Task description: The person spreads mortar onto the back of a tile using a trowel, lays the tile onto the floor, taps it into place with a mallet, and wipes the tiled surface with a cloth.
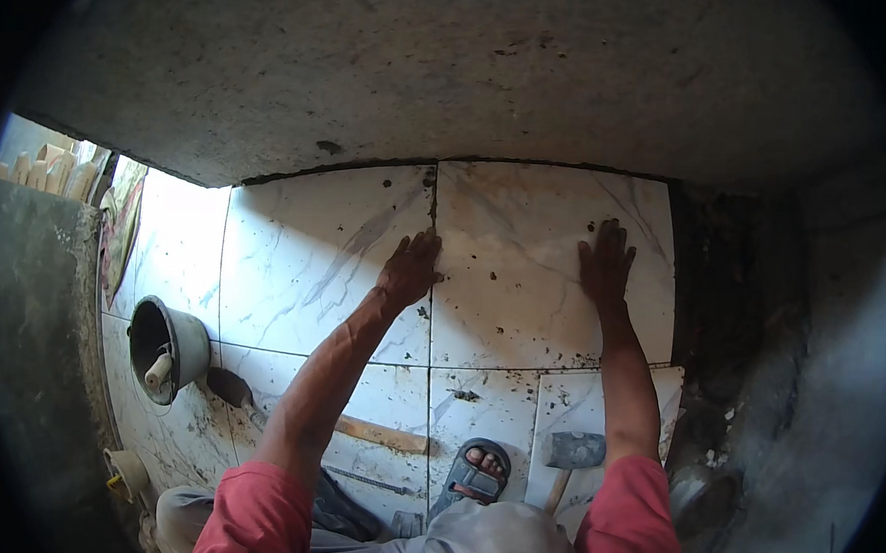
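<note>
Both hands lie open-palmed, gripping nothing, left hand (410, 270) at the joint edge and right hand (605, 268) mid-face of the white marble-veined square floor tile (535, 302), apparently bedding it level against the grey concrete wall (403, 78).

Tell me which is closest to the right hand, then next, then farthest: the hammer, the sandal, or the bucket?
From the right hand:
1. Hammer, straight below it, near the right arm.
2. Sandal, lower down toward the middle.
3. Bucket, far over on the left side.
</note>
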Action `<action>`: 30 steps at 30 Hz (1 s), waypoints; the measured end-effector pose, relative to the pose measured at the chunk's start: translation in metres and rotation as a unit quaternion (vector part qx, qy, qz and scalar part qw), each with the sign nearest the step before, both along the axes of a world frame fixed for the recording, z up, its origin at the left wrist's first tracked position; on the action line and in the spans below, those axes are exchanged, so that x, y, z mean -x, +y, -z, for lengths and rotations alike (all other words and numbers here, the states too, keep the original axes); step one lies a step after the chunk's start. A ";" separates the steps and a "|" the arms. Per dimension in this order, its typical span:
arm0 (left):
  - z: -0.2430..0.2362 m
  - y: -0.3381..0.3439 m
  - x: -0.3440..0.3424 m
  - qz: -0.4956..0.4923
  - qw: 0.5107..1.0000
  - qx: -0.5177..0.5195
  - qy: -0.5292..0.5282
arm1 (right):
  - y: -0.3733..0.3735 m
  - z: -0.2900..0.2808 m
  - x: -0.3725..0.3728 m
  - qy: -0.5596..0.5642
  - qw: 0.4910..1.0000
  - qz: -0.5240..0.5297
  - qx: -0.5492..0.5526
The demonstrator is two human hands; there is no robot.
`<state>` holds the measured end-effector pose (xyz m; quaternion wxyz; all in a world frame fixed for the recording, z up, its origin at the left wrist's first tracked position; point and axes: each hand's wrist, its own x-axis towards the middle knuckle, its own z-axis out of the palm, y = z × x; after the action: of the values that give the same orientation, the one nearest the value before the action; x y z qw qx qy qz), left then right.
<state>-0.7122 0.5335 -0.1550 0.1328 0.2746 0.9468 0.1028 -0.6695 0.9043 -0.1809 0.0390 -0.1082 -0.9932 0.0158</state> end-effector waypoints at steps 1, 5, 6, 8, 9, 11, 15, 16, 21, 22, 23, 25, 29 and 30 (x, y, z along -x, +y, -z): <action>-0.003 0.000 0.001 0.018 1.000 0.012 -0.010 | 0.000 0.002 0.001 0.001 1.000 0.000 -0.009; -0.013 0.005 0.003 0.013 0.998 0.018 -0.055 | 0.001 0.002 0.005 -0.002 1.000 0.004 -0.028; -0.013 0.007 0.004 0.017 0.998 0.013 -0.053 | 0.004 0.002 0.011 0.005 0.999 0.001 -0.047; -0.015 0.014 0.005 -0.008 0.993 0.009 -0.118 | 0.014 -0.001 0.020 0.014 0.997 0.005 -0.076; -0.012 0.009 0.002 -0.008 0.993 0.008 -0.118 | 0.007 -0.001 0.022 -0.009 0.998 0.001 -0.059; -0.005 0.000 0.003 0.005 0.998 -0.001 -0.058 | 0.003 -0.009 0.029 -0.031 0.998 -0.002 -0.049; -0.016 0.026 0.023 0.018 0.997 -0.014 -0.080 | 0.084 -0.016 0.013 -0.084 0.978 -0.189 -0.027; -0.018 0.040 0.031 0.004 0.992 -0.055 -0.111 | 0.117 -0.020 -0.006 -0.042 0.929 -0.360 -0.071; -0.017 -0.010 0.035 -0.016 0.997 0.032 -0.073 | 0.002 -0.092 -0.104 -0.285 0.892 -0.004 0.350; -0.028 0.000 0.039 0.003 0.997 0.043 -0.061 | 0.004 -0.107 -0.145 -0.279 0.896 0.019 0.343; -0.034 0.007 0.038 0.020 0.997 0.055 -0.053 | 0.007 -0.119 -0.182 -0.242 0.892 -0.036 0.381; -0.040 0.010 0.035 0.022 0.997 0.072 -0.028 | -0.016 -0.153 -0.244 -0.283 0.875 -0.022 0.393; 0.001 0.013 0.039 -0.004 0.996 0.051 0.073 | -0.054 -0.140 -0.302 -0.360 0.903 -0.085 0.219; 0.003 0.012 0.038 -0.009 0.997 0.045 0.069 | -0.059 -0.139 -0.304 -0.333 0.926 -0.111 0.137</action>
<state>-0.7501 0.5453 -0.1582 0.0786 0.2659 0.9599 0.0420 -0.3652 0.8458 -0.0421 -0.3108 -0.0004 -0.9430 0.1187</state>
